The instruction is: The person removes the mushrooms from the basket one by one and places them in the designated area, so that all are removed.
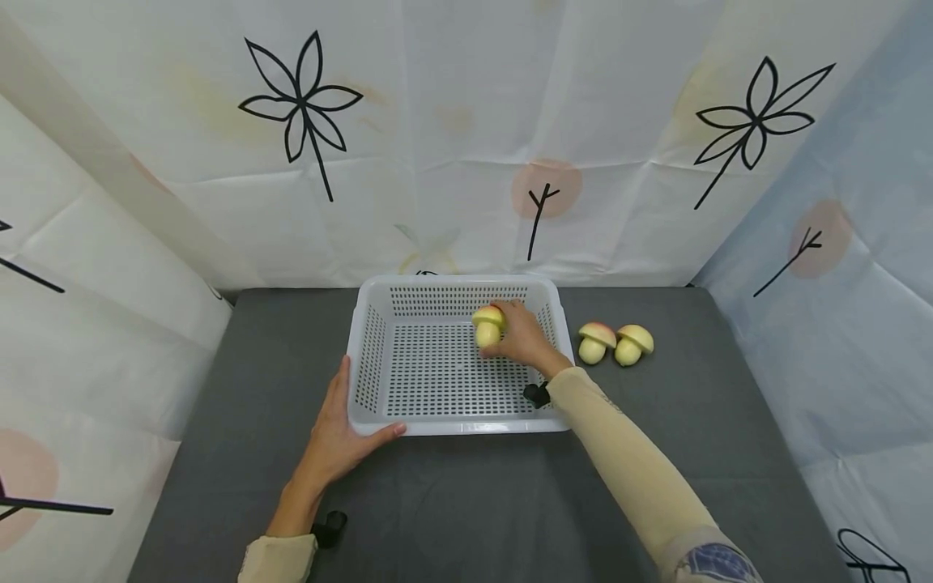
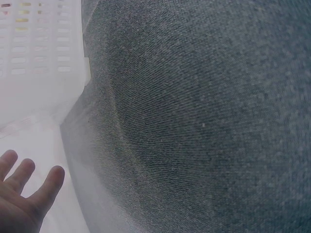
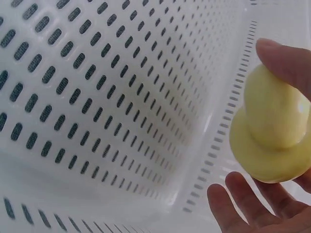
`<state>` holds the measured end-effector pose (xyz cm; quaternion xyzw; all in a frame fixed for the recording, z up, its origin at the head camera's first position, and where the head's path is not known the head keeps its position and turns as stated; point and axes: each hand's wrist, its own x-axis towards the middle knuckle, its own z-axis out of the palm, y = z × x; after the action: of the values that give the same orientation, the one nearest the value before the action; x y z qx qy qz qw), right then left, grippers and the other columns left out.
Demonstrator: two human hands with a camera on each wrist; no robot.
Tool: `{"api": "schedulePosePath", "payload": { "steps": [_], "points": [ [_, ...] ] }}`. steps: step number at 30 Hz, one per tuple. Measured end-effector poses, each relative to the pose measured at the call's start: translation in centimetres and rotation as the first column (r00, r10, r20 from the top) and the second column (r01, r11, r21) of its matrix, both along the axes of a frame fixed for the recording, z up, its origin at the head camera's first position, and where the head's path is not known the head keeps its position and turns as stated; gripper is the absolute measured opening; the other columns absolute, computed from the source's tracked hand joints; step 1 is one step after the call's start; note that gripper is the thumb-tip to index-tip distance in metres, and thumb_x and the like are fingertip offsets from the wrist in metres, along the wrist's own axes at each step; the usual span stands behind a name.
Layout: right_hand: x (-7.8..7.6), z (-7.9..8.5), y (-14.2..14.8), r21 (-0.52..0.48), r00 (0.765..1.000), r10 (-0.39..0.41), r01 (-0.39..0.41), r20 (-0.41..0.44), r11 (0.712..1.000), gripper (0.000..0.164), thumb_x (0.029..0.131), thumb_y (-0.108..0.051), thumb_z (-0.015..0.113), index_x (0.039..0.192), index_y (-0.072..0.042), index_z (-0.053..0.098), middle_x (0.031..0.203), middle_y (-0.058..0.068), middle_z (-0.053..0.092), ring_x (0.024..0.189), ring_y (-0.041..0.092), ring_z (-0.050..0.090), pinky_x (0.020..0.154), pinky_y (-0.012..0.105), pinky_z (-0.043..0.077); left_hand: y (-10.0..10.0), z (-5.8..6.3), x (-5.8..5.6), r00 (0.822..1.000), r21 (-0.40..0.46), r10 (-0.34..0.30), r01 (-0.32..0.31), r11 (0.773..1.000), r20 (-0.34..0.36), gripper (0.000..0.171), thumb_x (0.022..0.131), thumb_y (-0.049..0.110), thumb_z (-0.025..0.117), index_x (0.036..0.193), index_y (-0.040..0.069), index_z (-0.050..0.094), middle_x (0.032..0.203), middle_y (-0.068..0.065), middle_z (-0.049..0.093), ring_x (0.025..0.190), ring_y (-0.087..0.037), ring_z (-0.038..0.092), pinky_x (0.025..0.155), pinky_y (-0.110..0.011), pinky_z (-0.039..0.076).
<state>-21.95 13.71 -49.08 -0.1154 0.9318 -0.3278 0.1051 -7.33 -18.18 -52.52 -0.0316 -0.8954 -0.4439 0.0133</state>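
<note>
A white plastic basket (image 1: 452, 429) with slotted walls and floor lies across the table. My right hand (image 1: 521, 334) holds a yellow toy mushroom (image 1: 487, 330) over the basket's right half. In the right wrist view the mushroom (image 3: 274, 126) has its pale stem under the thumb, and the fingers are at its cap. My left hand (image 1: 346, 441) is at the basket's front left corner, fingers straight along the outside of the left wall and thumb stretched along the front rim. The left wrist view shows these extended fingers (image 2: 46, 189) with nothing gripped.
Two more toy mushrooms, one with a reddish cap (image 1: 597, 342) and one yellow (image 1: 634, 344), stand side by side just right of the basket. A dark grey cloth (image 1: 466, 502) covers the table. Patterned white curtains (image 1: 452, 121) enclose the back and sides.
</note>
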Motion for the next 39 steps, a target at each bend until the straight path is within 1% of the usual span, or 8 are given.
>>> {"api": "schedulePosePath", "payload": {
  "steps": [3, 9, 12, 18, 22, 27, 34, 39],
  "points": [
    [0.2, 0.6, 0.2, -0.013, 1.0, 0.014, -0.014, -0.022, 1.0, 0.094, 0.072, -0.025, 0.094, 0.15, -0.004, 0.045, 0.135, 0.022, 0.05, 0.117, 0.038, 0.053, 0.096, 0.055, 0.045, 0.0, 0.0, 0.0, 1.0, 0.0, -0.001, 0.001, 1.0, -0.006, 0.136, 0.07, 0.047, 0.093, 0.164, 0.028, -0.003, 0.165, -0.015, 0.018, 0.138, -0.041, 0.037, 0.101, -0.069, 0.031],
    [0.8, 1.9, 0.8, -0.017, 0.998, 0.03, -0.031, -0.053, 0.999, 0.096, 0.074, -0.031, 0.093, 0.153, -0.009, 0.043, 0.141, 0.019, 0.047, 0.124, 0.038, 0.051, 0.099, 0.056, 0.044, -0.1, 0.0, 0.1, 1.0, -0.005, -0.002, 0.002, 1.0, 0.002, 0.135, 0.071, 0.047, 0.092, 0.164, 0.029, -0.003, 0.165, -0.015, 0.019, 0.136, -0.04, 0.038, 0.101, -0.069, 0.031],
    [1.3, 2.6, 1.1, -0.011, 0.994, 0.05, -0.051, -0.099, 0.999, 0.096, 0.074, -0.031, 0.093, 0.153, -0.01, 0.043, 0.137, 0.017, 0.048, 0.119, 0.035, 0.053, 0.096, 0.055, 0.046, -0.1, 0.1, 0.1, 1.0, -0.01, -0.003, 0.003, 1.0, 0.004, 0.134, 0.071, 0.047, 0.092, 0.164, 0.028, -0.004, 0.165, -0.015, 0.019, 0.137, -0.04, 0.037, 0.101, -0.069, 0.031],
    [2.3, 3.7, 2.1, 0.022, 0.969, 0.089, -0.086, -0.231, 0.996, 0.093, 0.075, -0.034, 0.092, 0.152, -0.009, 0.046, 0.134, 0.014, 0.05, 0.114, 0.033, 0.054, 0.091, 0.054, 0.047, -0.1, 0.0, 0.1, 1.0, -0.015, 0.0, 0.0, 1.0, 0.001, 0.136, 0.07, 0.047, 0.093, 0.165, 0.025, -0.002, 0.165, -0.015, 0.018, 0.137, -0.041, 0.037, 0.101, -0.069, 0.031],
    [2.7, 4.4, 2.9, 0.075, 0.953, 0.102, -0.083, -0.286, 0.994, 0.093, 0.075, -0.039, 0.092, 0.151, -0.01, 0.048, 0.138, 0.015, 0.05, 0.118, 0.036, 0.053, 0.098, 0.057, 0.041, -0.1, 0.1, 0.1, 1.0, -0.013, -0.001, 0.001, 1.0, 0.0, 0.136, 0.069, 0.047, 0.093, 0.165, 0.027, -0.002, 0.165, -0.014, 0.018, 0.137, -0.041, 0.037, 0.101, -0.069, 0.031],
    [3.2, 5.3, 4.0, 0.104, 0.95, 0.106, -0.078, -0.295, 0.992, 0.093, 0.074, -0.041, 0.091, 0.151, -0.01, 0.048, 0.14, 0.016, 0.049, 0.123, 0.036, 0.05, 0.106, 0.06, 0.031, 0.0, 0.1, 0.0, 1.0, -0.012, -0.001, 0.001, 1.0, 0.0, 0.137, 0.068, 0.047, 0.094, 0.164, 0.031, -0.003, 0.165, -0.014, 0.019, 0.137, -0.04, 0.037, 0.102, -0.069, 0.031],
    [3.8, 6.3, 5.5, 0.101, 0.951, 0.075, -0.046, -0.301, 0.994, 0.095, 0.072, -0.04, 0.093, 0.151, -0.011, 0.047, 0.142, 0.018, 0.047, 0.127, 0.037, 0.046, 0.107, 0.061, 0.029, 0.0, -0.1, 0.0, 1.0, -0.017, 0.004, -0.004, 1.0, 0.004, 0.137, 0.068, 0.047, 0.093, 0.165, 0.026, -0.001, 0.165, -0.014, 0.019, 0.138, -0.041, 0.037, 0.102, -0.07, 0.03],
    [4.2, 6.6, 6.7, 0.092, 0.948, 0.052, -0.024, -0.314, 0.995, 0.096, 0.071, -0.038, 0.094, 0.15, -0.01, 0.048, 0.142, 0.018, 0.047, 0.128, 0.04, 0.044, 0.105, 0.061, 0.03, 0.0, 0.0, -0.1, 1.0, -0.014, 0.004, -0.004, 1.0, 0.008, 0.137, 0.068, 0.048, 0.094, 0.165, 0.028, -0.001, 0.165, -0.013, 0.019, 0.138, -0.04, 0.036, 0.102, -0.069, 0.03]
  ]
}}
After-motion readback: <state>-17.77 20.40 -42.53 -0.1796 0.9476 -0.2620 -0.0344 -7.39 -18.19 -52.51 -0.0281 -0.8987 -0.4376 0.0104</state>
